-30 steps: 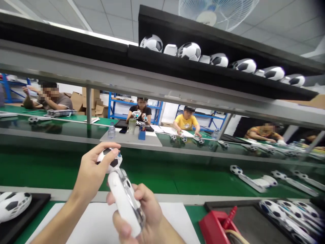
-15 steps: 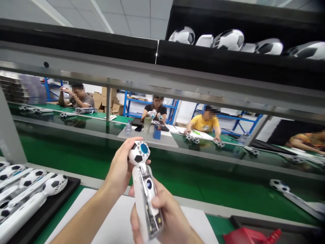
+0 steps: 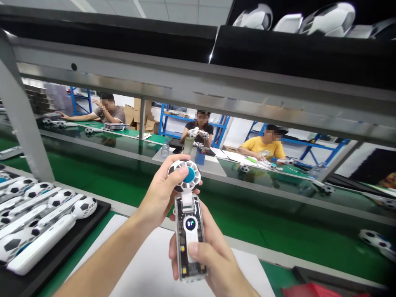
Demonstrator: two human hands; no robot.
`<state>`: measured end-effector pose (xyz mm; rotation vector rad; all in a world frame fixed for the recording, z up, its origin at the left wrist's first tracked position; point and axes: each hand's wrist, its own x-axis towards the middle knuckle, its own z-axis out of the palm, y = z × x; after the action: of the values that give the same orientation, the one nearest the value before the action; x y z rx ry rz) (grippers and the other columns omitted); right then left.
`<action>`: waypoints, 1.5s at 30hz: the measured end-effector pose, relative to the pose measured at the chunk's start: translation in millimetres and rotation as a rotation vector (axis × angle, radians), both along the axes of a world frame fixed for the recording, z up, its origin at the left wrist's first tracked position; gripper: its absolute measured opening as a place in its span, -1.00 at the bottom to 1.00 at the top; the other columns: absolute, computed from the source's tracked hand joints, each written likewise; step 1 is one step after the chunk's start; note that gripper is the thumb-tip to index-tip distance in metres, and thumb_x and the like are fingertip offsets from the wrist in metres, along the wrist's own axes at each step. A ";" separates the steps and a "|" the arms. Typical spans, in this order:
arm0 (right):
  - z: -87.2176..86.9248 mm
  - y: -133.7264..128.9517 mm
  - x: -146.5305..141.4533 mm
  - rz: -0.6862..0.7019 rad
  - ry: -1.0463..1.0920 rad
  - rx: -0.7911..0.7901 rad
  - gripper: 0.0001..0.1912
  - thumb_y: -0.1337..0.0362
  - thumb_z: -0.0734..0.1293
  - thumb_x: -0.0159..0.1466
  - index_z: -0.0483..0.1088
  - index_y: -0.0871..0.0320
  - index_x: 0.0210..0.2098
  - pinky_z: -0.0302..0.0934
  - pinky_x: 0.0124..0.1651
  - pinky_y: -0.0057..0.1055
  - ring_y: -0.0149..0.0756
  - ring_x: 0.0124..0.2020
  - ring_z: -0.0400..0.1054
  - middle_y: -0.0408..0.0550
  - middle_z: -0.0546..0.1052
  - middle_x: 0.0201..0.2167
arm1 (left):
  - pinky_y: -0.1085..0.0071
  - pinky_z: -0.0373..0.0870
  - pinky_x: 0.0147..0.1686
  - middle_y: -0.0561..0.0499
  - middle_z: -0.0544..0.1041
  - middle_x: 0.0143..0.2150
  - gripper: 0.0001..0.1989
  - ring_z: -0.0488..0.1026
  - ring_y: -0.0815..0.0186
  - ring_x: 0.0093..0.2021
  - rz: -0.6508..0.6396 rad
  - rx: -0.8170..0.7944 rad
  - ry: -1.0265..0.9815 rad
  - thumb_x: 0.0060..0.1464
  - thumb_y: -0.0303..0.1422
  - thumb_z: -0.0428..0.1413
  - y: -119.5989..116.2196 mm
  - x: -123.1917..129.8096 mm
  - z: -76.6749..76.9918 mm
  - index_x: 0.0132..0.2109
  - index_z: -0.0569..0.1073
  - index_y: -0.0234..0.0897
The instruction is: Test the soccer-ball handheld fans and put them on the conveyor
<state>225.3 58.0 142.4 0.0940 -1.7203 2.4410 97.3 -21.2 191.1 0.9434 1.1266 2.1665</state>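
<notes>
Both hands hold a handheld fan (image 3: 191, 235) with a round soccer-ball head and a blue disc at its centre. My left hand (image 3: 165, 187) is closed around the head from the left, its thumb lying across the grille by the blue disc. The see-through handle, with circuit parts inside, sits in my right hand (image 3: 212, 251), whose thumb presses on the white strip below a small round display lit with "01". White sheets (image 3: 148, 264) lie on the bench beneath my hands.
On the left, a black tray (image 3: 93, 218) holds several similar fans (image 3: 83, 206). A red object (image 3: 315, 290) rests at the lower right by a dark tray (image 3: 328, 280). A green conveyor (image 3: 262, 231) runs across ahead. Overhead is a shelf (image 3: 154, 66); several co-workers sit beyond.
The fan has turned so its grille and clear handle front face me. My left thumb has come onto the grille. The display now reads "01". My view has shifted left and down.
</notes>
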 end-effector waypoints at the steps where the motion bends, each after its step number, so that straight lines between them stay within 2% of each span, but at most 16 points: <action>1: -0.4 -0.3 0.2 -0.001 0.004 -0.004 -0.19 0.20 0.35 0.18 -0.11 0.02 0.31 0.26 -0.42 -0.36 -0.28 -0.51 0.42 -0.08 0.54 -0.39 | 0.41 0.53 -0.34 -0.06 0.53 -0.06 -0.61 0.57 0.22 -0.27 -0.016 0.016 0.009 0.12 -0.14 0.18 -0.5 0.4 0.4 0.06 0.36 -0.12; 4: 0.1 -1.5 1.6 0.000 0.003 -0.003 -0.22 0.21 0.35 0.20 -0.10 0.02 0.30 0.28 -0.39 -0.36 -0.29 -0.48 0.43 -0.05 0.55 -0.35 | 0.41 0.54 -0.27 -0.05 0.52 -0.06 -0.64 0.57 0.23 -0.22 -0.036 0.059 0.021 0.14 -0.16 0.17 -1.1 1.2 0.9 0.04 0.36 -0.13; 11: 1.6 -2.0 3.0 0.003 -0.020 -0.005 -0.23 0.21 0.34 0.22 -0.13 0.02 0.30 0.25 -0.40 -0.38 -0.28 -0.49 0.44 -0.05 0.54 -0.36 | 0.37 0.54 -0.22 -0.05 0.51 -0.03 -0.64 0.56 0.18 -0.17 -0.028 0.035 0.034 0.15 -0.12 0.15 -1.1 -0.7 -0.8 0.06 0.37 -0.10; 16: 1.3 -1.6 2.0 0.007 -0.018 -0.028 -0.21 0.20 0.35 0.21 -0.13 0.02 0.30 0.27 -0.39 -0.37 -0.29 -0.49 0.44 -0.05 0.54 -0.36 | 0.38 0.53 -0.26 -0.05 0.52 -0.06 -0.63 0.56 0.23 -0.24 -0.036 0.013 0.021 0.15 -0.10 0.15 -1.6 -0.8 -0.4 0.06 0.36 -0.10; 20: 2.5 -0.7 1.3 -0.003 -0.005 -0.004 -0.25 0.24 0.35 0.21 -0.08 0.02 0.27 0.29 -0.42 -0.39 -0.29 -0.50 0.45 -0.05 0.54 -0.35 | 0.40 0.52 -0.29 -0.05 0.50 -0.04 -0.63 0.56 0.22 -0.22 -0.031 0.018 0.027 0.15 -0.11 0.16 -1.7 -1.1 -0.1 0.06 0.36 -0.09; 22: 1.3 -0.3 -0.5 -0.003 0.016 -0.015 -0.32 0.21 0.37 0.20 0.00 0.01 0.22 0.31 -0.44 -0.39 -0.28 -0.49 0.47 -0.02 0.54 -0.27 | 0.43 0.51 -0.31 -0.04 0.50 -0.05 -0.63 0.55 0.23 -0.23 -0.022 0.022 0.034 0.14 -0.12 0.17 -0.9 -0.7 -0.8 0.05 0.37 -0.10; 24: -1.6 0.0 -3.0 -0.037 0.040 -0.035 -0.49 0.12 0.36 0.25 0.10 0.01 0.10 0.33 -0.47 -0.41 -0.31 -0.50 0.48 -0.03 0.51 -0.20 | 0.47 0.48 -0.36 -0.02 0.50 -0.12 -0.60 0.55 0.25 -0.25 -0.018 0.005 0.056 0.10 -0.12 0.20 0.8 0.5 -2.3 0.05 0.37 -0.10; 27: -7.0 0.8 -6.2 -0.119 0.051 -0.036 -0.70 0.05 0.26 0.35 0.17 0.06 -0.06 0.32 -0.57 -0.47 -0.39 -0.57 0.45 -0.08 0.48 -0.21 | 0.50 0.46 -0.37 0.03 0.48 -0.25 -0.56 0.53 0.27 -0.29 -0.009 -0.038 0.091 0.06 -0.13 0.25 4.5 3.3 -5.2 0.05 0.36 -0.11; 31: -10.6 3.2 -7.0 -0.157 0.044 -0.009 -0.73 0.05 0.25 0.35 0.16 0.08 -0.14 0.30 -0.63 -0.49 -0.41 -0.63 0.42 -0.14 0.46 -0.29 | 0.50 0.46 -0.32 0.04 0.47 -0.23 -0.57 0.51 0.32 -0.29 -0.001 -0.056 0.090 0.07 -0.13 0.24 7.0 6.8 -7.5 0.05 0.37 -0.09; 35: -10.1 4.3 -7.4 -0.133 0.053 -0.007 -0.69 0.01 0.25 0.35 0.15 0.08 -0.12 0.31 -0.62 -0.48 -0.41 -0.62 0.42 -0.10 0.46 -0.25 | 0.54 0.43 -0.43 0.03 0.48 -0.23 -0.54 0.51 0.32 -0.33 0.022 -0.081 0.073 0.05 -0.12 0.26 6.2 7.3 -6.9 0.05 0.36 -0.07; 39: -9.7 4.8 -9.2 -0.078 0.026 -0.018 -0.61 0.07 0.29 0.33 0.08 0.05 0.02 0.37 -0.52 -0.44 -0.38 -0.55 0.45 -0.11 0.48 -0.31 | 0.61 0.24 -0.65 -0.01 0.49 -0.28 -0.51 0.50 0.25 -0.35 0.020 -0.104 0.049 0.06 -0.06 0.22 5.9 5.6 -6.0 0.09 0.33 -0.08; 45: -11.2 9.9 -11.4 -0.198 0.042 0.022 -0.78 0.18 0.24 0.26 0.16 0.10 -0.15 0.28 -0.64 -0.46 -0.37 -0.66 0.39 -0.14 0.44 -0.34 | 0.51 0.40 -0.37 0.02 0.48 -0.20 -0.55 0.48 0.35 -0.34 0.016 -0.108 0.051 0.09 -0.09 0.21 10.2 6.3 -8.1 0.06 0.34 -0.11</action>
<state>213.9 67.9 131.2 -0.0213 -1.6537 2.2622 103.6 -11.0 183.0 0.9490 1.2661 2.0815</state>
